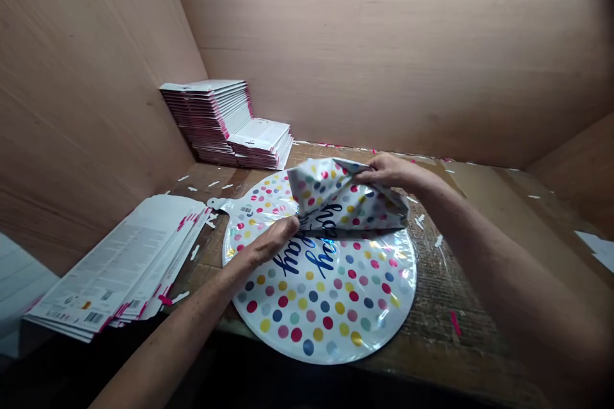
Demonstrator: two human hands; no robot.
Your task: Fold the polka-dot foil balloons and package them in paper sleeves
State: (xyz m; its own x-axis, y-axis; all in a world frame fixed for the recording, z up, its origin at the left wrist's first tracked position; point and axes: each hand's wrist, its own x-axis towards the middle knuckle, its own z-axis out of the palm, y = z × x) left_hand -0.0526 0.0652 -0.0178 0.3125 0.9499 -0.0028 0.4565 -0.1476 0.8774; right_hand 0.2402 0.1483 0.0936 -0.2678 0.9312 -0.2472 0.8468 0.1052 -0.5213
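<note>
A flat, round foil balloon (307, 313) lies on the table, white with coloured dots and blue lettering, its tail pointing left. On its upper right half is a crumpled, folded piece of dotted foil (350, 204) in the same pattern. Whether that piece is a second balloon or part of the same one, I cannot tell. With closed fingers, my right hand (388, 171) grips its raised top edge. My left hand (275, 239) pinches its lower left corner, thumb uppermost and the other fingers mostly hidden.
Folded white cardboard packs (206, 121) with pink edges stand stacked in the back left corner. More flat printed cartons (115, 262) overlap at the left front edge. Wooden panels (384, 45) enclose the worn table (451, 358), where white and pink scraps are scattered.
</note>
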